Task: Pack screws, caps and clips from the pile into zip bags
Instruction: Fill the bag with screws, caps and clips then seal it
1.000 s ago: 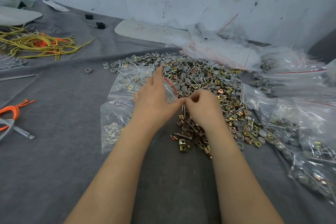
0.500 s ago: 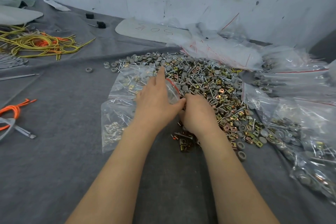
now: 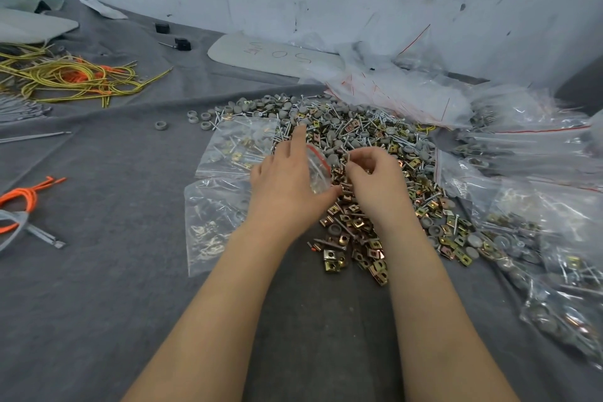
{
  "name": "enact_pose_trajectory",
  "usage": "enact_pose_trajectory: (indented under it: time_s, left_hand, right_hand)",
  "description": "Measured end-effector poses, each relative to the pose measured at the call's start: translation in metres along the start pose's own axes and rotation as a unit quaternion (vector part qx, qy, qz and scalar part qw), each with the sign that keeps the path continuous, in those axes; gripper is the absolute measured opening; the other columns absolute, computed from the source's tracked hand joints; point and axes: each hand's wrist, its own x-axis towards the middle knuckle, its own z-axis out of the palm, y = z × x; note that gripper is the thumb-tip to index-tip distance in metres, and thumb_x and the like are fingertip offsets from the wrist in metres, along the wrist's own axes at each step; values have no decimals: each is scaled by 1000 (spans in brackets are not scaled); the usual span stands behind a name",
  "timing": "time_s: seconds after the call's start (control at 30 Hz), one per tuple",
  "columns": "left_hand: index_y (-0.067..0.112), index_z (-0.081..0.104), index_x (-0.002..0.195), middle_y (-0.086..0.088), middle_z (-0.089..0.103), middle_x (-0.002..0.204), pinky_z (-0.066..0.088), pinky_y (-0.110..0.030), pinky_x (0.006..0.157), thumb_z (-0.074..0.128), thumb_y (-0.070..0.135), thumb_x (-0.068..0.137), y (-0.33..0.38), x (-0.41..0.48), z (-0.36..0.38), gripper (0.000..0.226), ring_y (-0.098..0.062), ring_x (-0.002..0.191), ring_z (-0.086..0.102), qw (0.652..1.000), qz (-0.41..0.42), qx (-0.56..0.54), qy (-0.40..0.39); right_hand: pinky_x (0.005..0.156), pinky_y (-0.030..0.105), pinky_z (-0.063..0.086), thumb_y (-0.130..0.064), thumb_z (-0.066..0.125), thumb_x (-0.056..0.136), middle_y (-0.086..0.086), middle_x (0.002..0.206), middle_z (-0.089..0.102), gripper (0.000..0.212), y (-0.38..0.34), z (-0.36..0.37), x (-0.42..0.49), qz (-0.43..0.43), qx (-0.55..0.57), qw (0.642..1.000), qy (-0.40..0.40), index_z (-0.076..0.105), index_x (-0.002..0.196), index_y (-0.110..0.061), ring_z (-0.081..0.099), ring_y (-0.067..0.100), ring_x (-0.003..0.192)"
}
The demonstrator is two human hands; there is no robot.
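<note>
A big pile [image 3: 375, 140] of silver screws, grey caps and brass clips lies on the grey cloth. My left hand [image 3: 287, 183] holds a small clear zip bag [image 3: 318, 170] with a red seal line, its index finger pointing forward. My right hand [image 3: 375, 176] is beside the bag's mouth, fingers curled and pinching small silver screws over the pile. Brass clips [image 3: 352, 238] lie heaped just below both hands.
Two filled zip bags lie left of my hands, the far bag [image 3: 238, 147] and the near bag [image 3: 212, 222]. Several filled bags [image 3: 538, 222] crowd the right side. Yellow cords [image 3: 65, 75], orange cord [image 3: 23, 199] and a grey panel [image 3: 277, 55] lie further off.
My right hand rose from the clips near the front of the pile and moved up beside the bag's mouth. The left hand kept holding the bag.
</note>
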Motion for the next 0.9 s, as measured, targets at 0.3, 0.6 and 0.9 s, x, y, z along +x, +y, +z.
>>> enact_pose_trajectory:
  time_s: [0.3, 0.6, 0.9]
  left_hand:
    - [21, 6, 153, -6, 34, 150, 29, -49, 111, 71, 51, 76, -1, 1, -1, 105, -29, 136, 35, 1000, 0, -15, -7]
    - [22, 9, 152, -6, 33, 151, 29, -51, 111, 72, 50, 75, -4, 4, -3, 103, -28, 137, 34, 999, -20, -42, 13]
    - [21, 10, 153, -8, 32, 151, 30, -50, 111, 72, 50, 75, -4, 3, -3, 104, -30, 137, 34, 999, -21, -48, 8]
  right_hand:
    - [73, 18, 52, -12, 60, 92, -8, 84, 69, 8, -8, 6, -7, -52, 132, 989, -50, 64, 94, -20, 65, 0, 79]
    - [99, 43, 34, -31, 58, 91, 8, 126, 47, 27, 5, 18, -8, -38, -350, 936, -27, 60, 117, -23, 40, 30, 120]
    - [94, 43, 34, -25, 50, 93, 9, 124, 52, 28, 5, 28, -10, -25, -387, 922, 18, 57, 119, -16, 43, 30, 118]
